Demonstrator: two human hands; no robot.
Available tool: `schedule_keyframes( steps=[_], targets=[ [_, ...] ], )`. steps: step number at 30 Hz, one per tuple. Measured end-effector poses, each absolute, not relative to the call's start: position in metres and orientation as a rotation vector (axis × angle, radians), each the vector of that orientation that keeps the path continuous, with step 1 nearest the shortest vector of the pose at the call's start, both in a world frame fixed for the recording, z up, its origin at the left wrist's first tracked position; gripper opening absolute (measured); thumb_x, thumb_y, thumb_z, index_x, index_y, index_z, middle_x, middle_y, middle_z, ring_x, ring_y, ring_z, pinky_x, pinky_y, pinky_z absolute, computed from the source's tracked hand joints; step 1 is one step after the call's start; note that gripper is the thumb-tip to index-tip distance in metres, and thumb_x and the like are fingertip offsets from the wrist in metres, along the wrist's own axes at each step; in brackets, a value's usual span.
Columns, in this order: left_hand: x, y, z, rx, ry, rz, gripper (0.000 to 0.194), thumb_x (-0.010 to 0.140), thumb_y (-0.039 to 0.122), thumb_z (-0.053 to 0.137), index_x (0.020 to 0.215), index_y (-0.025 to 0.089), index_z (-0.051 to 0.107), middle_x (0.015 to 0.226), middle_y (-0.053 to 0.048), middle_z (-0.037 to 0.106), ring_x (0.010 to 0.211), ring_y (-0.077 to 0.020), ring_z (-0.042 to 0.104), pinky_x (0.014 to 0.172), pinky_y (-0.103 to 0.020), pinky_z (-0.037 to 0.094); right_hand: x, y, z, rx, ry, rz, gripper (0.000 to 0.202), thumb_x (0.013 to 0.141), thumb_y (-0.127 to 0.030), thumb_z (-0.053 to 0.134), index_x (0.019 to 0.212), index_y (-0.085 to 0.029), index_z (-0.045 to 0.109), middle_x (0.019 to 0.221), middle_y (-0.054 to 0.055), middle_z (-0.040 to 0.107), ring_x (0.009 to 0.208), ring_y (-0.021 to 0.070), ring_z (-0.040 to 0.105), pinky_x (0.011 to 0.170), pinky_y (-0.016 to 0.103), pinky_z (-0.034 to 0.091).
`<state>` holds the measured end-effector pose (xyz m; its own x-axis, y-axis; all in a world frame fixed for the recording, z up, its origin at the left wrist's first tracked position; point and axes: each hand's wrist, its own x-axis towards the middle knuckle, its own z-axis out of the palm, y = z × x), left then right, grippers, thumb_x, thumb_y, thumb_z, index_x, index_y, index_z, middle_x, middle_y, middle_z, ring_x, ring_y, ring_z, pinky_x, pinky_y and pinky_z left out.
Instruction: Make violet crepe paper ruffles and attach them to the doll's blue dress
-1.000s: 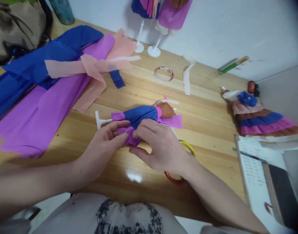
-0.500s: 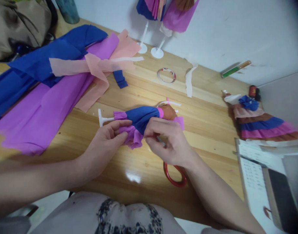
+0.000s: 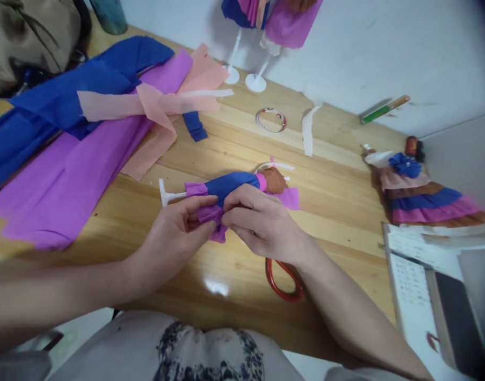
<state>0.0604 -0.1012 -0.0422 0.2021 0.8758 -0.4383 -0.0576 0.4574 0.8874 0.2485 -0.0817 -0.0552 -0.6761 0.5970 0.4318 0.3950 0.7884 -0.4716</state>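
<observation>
A small dress of crepe paper (image 3: 231,184) lies on the table on a white stand whose foot points left. Its middle is blue, with purple ruffles at the hem, a pink band and a brown part at the right end. My left hand (image 3: 176,225) pinches the purple ruffle (image 3: 210,214) between thumb and fingers. Close against it, my right hand (image 3: 258,219) has its fingertips pressed together on the edge of the same ruffle. Red-handled scissors (image 3: 284,283) lie partly under my right wrist, their blades hidden.
Blue, purple and peach crepe paper sheets (image 3: 87,159) cover the left side. Tape roll (image 3: 271,120), pale strip (image 3: 308,131) and green-and-orange stick (image 3: 385,110) lie toward the wall. Two dressed stands (image 3: 256,82) stand behind; a layered dress (image 3: 428,198) and notebook (image 3: 409,280) are right.
My right hand has moved slightly left, closer to my left hand, and its fingers have closed in on the purple ruffle. The ruffle looks more gathered between the hands.
</observation>
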Motion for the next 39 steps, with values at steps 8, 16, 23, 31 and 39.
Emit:
schedule_keyframes(
  steps=[8, 16, 23, 31, 39],
  targets=[
    [0.064, -0.098, -0.040, 0.778, 1.300, 0.771, 0.026, 0.067, 0.016, 0.071, 0.094, 0.016, 0.073, 0.079, 0.001, 0.077, 0.074, -0.0149, 0.069, 0.071, -0.025, 0.055, 0.251, -0.081, -0.059, -0.639, -2.348, 0.374, 0.020, 0.089, -0.004, 0.049, 0.079, -0.017, 0.061, 0.086, 0.007, 0.062, 0.074, 0.0155, 0.055, 0.061, 0.028, 0.047],
    [0.066, -0.098, -0.030, 0.740, 1.277, 0.769, 0.024, 0.066, 0.013, 0.072, 0.090, 0.013, 0.073, 0.075, 0.000, 0.076, 0.069, -0.0132, 0.066, 0.068, -0.025, 0.055, 0.253, -0.081, -0.063, -0.668, -2.295, 0.473, 0.020, 0.088, -0.005, 0.052, 0.099, -0.017, 0.063, 0.091, 0.007, 0.064, 0.081, 0.0170, 0.061, 0.067, 0.030, 0.052],
    [0.067, -0.097, -0.036, 0.765, 1.294, 0.788, 0.018, 0.066, 0.014, 0.075, 0.084, 0.015, 0.073, 0.069, 0.000, 0.074, 0.063, -0.0124, 0.066, 0.063, -0.023, 0.054, 0.252, -0.082, -0.061, -0.695, -2.355, 0.435, 0.017, 0.089, -0.006, 0.052, 0.078, -0.017, 0.061, 0.080, 0.006, 0.062, 0.071, 0.0151, 0.056, 0.059, 0.028, 0.046],
    [0.068, -0.095, -0.036, 0.745, 1.306, 0.807, 0.018, 0.069, 0.010, 0.074, 0.087, 0.014, 0.072, 0.069, 0.000, 0.075, 0.062, -0.0126, 0.067, 0.061, -0.022, 0.055, 0.252, -0.082, -0.065, -0.716, -2.284, 0.434, 0.017, 0.087, -0.007, 0.055, 0.097, -0.019, 0.063, 0.090, 0.006, 0.064, 0.080, 0.0164, 0.061, 0.064, 0.028, 0.051],
    [0.070, -0.097, -0.038, 0.763, 1.324, 0.809, 0.021, 0.067, 0.014, 0.078, 0.087, 0.015, 0.073, 0.070, -0.001, 0.075, 0.063, -0.0147, 0.068, 0.062, -0.025, 0.056, 0.252, -0.082, -0.067, -0.722, -2.358, 0.335, 0.016, 0.092, -0.011, 0.053, 0.081, -0.018, 0.063, 0.080, 0.005, 0.063, 0.070, 0.0142, 0.057, 0.056, 0.026, 0.044]
  ],
)
